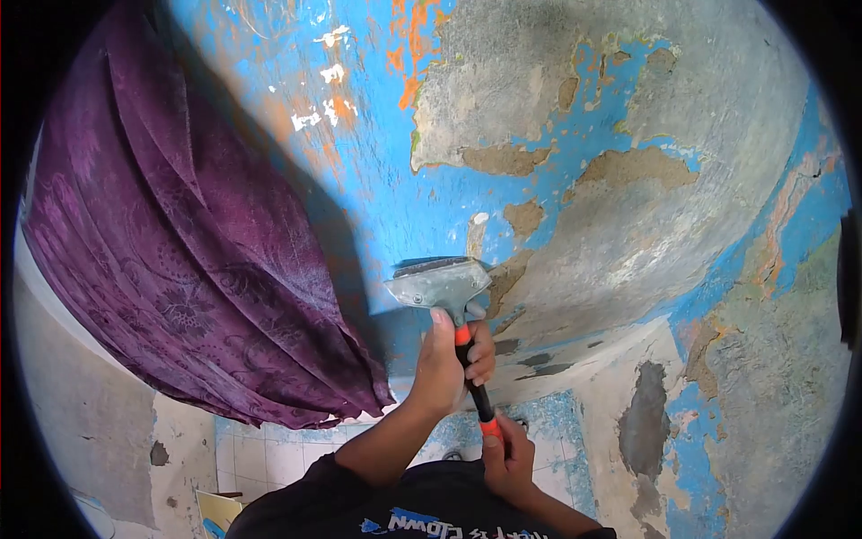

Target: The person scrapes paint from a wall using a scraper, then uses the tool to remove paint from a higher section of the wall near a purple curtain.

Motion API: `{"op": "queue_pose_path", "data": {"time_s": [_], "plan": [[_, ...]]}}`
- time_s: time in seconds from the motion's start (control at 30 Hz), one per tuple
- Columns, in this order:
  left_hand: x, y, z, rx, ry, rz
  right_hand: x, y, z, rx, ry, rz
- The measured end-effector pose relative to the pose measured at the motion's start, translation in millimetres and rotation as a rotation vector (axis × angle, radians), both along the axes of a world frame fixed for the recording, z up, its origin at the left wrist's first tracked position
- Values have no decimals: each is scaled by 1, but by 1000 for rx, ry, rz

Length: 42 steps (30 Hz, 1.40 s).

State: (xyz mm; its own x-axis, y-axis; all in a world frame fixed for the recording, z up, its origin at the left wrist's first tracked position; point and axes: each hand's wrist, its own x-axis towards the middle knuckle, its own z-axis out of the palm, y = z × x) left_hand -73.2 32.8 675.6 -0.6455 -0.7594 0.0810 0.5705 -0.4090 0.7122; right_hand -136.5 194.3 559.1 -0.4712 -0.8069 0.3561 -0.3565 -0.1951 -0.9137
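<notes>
A long-handled scraper (440, 284) with a wide grey metal head and a black and orange handle is held up against the wall. Its blade edge lies at the blue paint, touching or very close to it. My left hand (442, 366) is wrapped round the upper handle just below the head, thumb pointing up along it. Lower down, my right hand (508, 458) grips the orange end of the handle. Blue paint (386, 207) covers part of the wall, with bare grey plaster (503, 76) and brown patches showing where it is gone.
A purple patterned curtain (180, 242) hangs at the left, close to my left forearm. White floor tiles (283, 458) below are strewn with blue flakes. Another wall (754, 359) with patchy blue paint stands at the right. A pale yellow board-like object (218, 510) is at the lower left.
</notes>
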Motion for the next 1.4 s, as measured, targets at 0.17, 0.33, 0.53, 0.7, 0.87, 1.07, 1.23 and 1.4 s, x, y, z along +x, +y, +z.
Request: {"op": "queue_pose_path", "data": {"time_s": [0.17, 0.33, 0.53, 0.7, 0.87, 1.07, 1.23, 1.4], "plan": [[0, -11, 11, -172, -4, -63, -6, -5, 9, 33, -78, 22], [-5, -5, 9, -23, -38, -39, -8, -7, -5, -98, 56, 54], [-3, -7, 2, -75, -10, -65, -7, -2, -5, -27, -12, 39], [-7, -5, 9, -75, -7, -41, -9, -2, -4, -30, -38, 20], [-7, -6, 1, 27, 53, -64, -11, -2, 5, -30, -39, 19], [-8, -10, 3, -190, 20, -59, -17, -7, 1, -70, 5, 70], [-12, 4, 14, 29, -4, 78, -18, -4, 4, -86, 32, 55], [-10, -8, -1, -165, 52, -25, -26, -2, 13, 63, -62, 75]]}}
